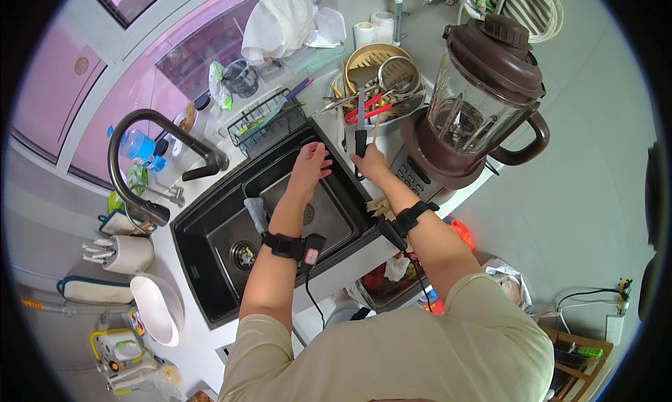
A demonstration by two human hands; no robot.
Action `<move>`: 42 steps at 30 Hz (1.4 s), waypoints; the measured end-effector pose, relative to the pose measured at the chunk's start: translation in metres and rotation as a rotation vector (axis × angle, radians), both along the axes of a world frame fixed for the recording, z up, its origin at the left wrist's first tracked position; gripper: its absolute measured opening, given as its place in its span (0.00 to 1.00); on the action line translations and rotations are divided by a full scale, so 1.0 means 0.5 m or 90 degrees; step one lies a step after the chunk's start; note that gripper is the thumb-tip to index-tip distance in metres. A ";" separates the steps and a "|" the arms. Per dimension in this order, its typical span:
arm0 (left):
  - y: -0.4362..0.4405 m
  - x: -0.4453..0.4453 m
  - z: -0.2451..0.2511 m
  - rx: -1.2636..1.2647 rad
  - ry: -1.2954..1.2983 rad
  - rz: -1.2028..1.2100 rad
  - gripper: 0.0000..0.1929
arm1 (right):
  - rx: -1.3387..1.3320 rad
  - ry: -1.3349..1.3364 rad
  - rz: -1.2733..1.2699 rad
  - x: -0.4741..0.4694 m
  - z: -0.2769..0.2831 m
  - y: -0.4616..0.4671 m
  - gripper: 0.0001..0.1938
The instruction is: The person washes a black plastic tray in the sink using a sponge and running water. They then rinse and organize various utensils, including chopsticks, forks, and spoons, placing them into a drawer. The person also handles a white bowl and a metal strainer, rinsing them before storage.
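Observation:
My left hand is over the black double sink, palm turned inward, fingers loosely curled and apart, holding nothing. To the right of the sink, my right hand grips the black handle of a long, narrow-bladed knife; its blade points away from me, toward the utensil basket. A thin wooden stick rises just beyond the fingers, and whether they touch it is unclear. Red-handled tongs and a round strainer lie among the utensils in the basket.
A large blender stands close to my right forearm. The dark faucet arches at the left, near a knife block and a white bowl. Behind the sink is a wire rack. Black straps with cables circle both forearms.

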State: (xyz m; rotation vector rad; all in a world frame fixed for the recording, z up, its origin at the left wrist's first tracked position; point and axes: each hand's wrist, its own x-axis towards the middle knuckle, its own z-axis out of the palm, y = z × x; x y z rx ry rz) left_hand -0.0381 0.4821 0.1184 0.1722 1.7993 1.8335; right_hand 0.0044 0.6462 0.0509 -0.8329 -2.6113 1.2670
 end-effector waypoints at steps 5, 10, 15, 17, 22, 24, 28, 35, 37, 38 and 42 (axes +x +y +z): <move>-0.003 0.010 -0.034 -0.009 0.019 -0.014 0.22 | -0.247 0.167 -0.053 0.002 0.001 -0.006 0.10; -0.109 0.069 0.026 -0.113 0.430 -0.031 0.25 | -0.173 0.253 0.020 0.082 0.089 -0.035 0.07; -0.219 0.183 0.139 -0.311 0.880 0.015 0.26 | -0.081 0.265 0.197 0.233 0.194 -0.080 0.11; -0.252 0.229 0.172 -0.397 0.940 0.009 0.27 | -0.069 0.211 0.300 0.279 0.251 -0.083 0.11; -0.333 0.337 0.196 -0.420 0.968 -0.021 0.31 | -0.046 -0.017 0.609 0.316 0.367 -0.092 0.11; -0.373 0.385 0.191 -0.456 0.957 -0.035 0.31 | -0.007 -0.029 0.722 0.312 0.377 -0.139 0.13; -0.481 0.470 0.173 -0.496 0.877 -0.023 0.26 | 0.058 -0.031 0.866 0.319 0.397 -0.282 0.13; -0.768 0.615 0.172 -0.548 0.745 0.171 0.11 | 0.012 0.065 1.086 0.339 0.444 -0.617 0.18; -0.872 0.658 0.179 -0.581 0.807 0.284 0.08 | -0.187 -0.032 0.995 0.352 0.443 -0.703 0.21; -0.927 0.681 0.183 -0.591 0.784 0.342 0.07 | -0.230 0.042 0.999 0.351 0.440 -0.743 0.22; -1.177 0.766 0.197 -0.644 0.704 0.802 0.07 | -0.398 0.152 0.999 0.338 0.425 -0.852 0.24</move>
